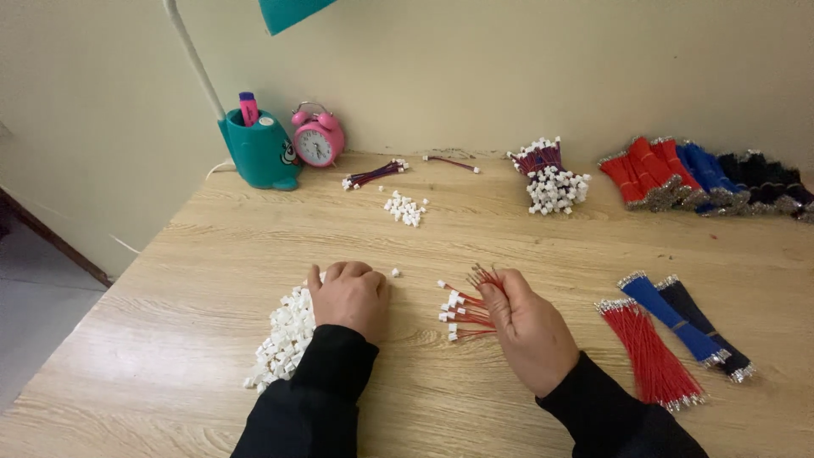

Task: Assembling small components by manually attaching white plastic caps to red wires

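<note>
The left hand lies knuckles up on the counter, fingers curled together over the right edge of a heap of small white connector housings, too many to count; whether it pinches one I cannot tell. One stray housing sits just beyond its fingertips. The right hand is closed on a small bunch of thin red wires, their bare ends fanning out above the fingers. Just left of it lie finished red leads with white plugs, about seven.

To the right, near the front edge, three loose wire bundles rest side by side: one red bundle, one blue bundle, one dark bundle. Along the wall sits a row of tied wire stacks, red, blue and black, touching one another. Left of those is a plugged wire bunch, then a small white pile, two short lead groups, a pink alarm clock and a teal lamp base holding a pink marker. Nothing stands between the hands and their piles.
</note>
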